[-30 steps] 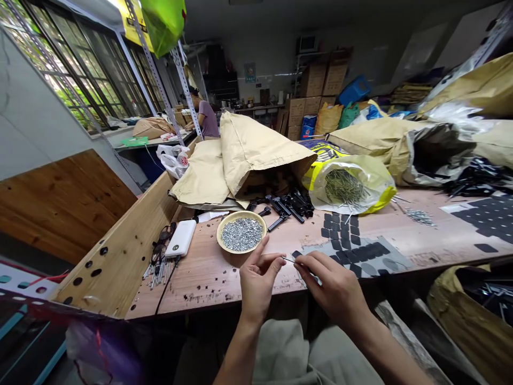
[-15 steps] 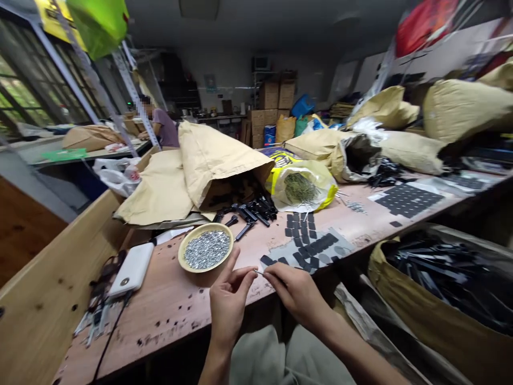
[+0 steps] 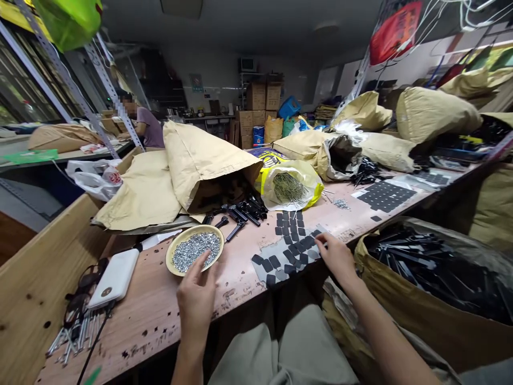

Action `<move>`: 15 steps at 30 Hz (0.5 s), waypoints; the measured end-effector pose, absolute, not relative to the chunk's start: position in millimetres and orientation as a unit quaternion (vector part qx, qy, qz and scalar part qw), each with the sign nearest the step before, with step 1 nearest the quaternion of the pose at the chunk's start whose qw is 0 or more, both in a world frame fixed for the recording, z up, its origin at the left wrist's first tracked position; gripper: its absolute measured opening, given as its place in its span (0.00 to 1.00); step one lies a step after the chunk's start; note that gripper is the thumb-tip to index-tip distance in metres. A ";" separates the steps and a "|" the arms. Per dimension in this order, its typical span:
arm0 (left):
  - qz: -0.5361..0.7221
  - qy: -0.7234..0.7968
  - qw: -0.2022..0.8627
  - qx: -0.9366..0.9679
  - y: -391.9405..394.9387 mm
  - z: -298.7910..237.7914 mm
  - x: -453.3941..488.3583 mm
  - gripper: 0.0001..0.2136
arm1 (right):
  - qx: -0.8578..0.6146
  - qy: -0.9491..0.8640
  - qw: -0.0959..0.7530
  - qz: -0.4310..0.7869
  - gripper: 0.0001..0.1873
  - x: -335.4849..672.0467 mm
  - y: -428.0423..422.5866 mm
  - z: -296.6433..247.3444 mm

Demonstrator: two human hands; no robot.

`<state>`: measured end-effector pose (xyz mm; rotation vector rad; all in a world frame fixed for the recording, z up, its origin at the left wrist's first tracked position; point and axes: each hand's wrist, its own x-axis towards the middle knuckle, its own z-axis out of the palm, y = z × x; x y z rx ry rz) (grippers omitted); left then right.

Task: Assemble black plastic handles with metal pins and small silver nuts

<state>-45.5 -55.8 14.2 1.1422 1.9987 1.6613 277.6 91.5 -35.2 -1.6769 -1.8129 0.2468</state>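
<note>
My left hand [image 3: 197,291] reaches to the near rim of a yellowish bowl [image 3: 170,262] filled with small silvery metal pieces [image 3: 196,250]. Its fingers are spread, the index fingertip over the pieces, and nothing shows in its grasp. Over to the right, my right hand [image 3: 337,259] has thumb and fingertips drawn together at the edge of a grey sheet [image 3: 262,271] bearing rounded black pads [image 3: 289,256]. Whatever may be between those fingertips is hidden. Black plastic parts [image 3: 240,214] spill from a large paper sack [image 3: 208,155] behind the bowl.
A white power bank [image 3: 116,278] with a cable lies left, by metal rods [image 3: 82,334] and a wooden side board [image 3: 44,283]. A yellow-white bag [image 3: 290,190] holds thin rods. An open sack [image 3: 401,289] of black parts stands at right. Another person [image 3: 150,128] sits far back.
My hands have parted from the thin metal pin they held together. The left went to the bowl, the right to the black pads. The view has shifted somewhat to the right.
</note>
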 end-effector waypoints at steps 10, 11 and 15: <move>0.291 0.825 -0.056 0.482 -17.6 19.8 -105.8 0.16 | -0.594 -0.733 0.318 0.095 0.15 301.9 117.5 -58.5; 0.264 0.830 -0.052 0.488 -13.2 21.4 -107.6 0.16 | -0.575 -0.752 0.304 0.110 0.15 301.7 119.1 -57.3; 0.142 0.855 -0.005 0.499 0.7 28.0 -109.4 0.14 | -0.508 -0.805 0.270 0.146 0.14 301.6 123.2 -55.9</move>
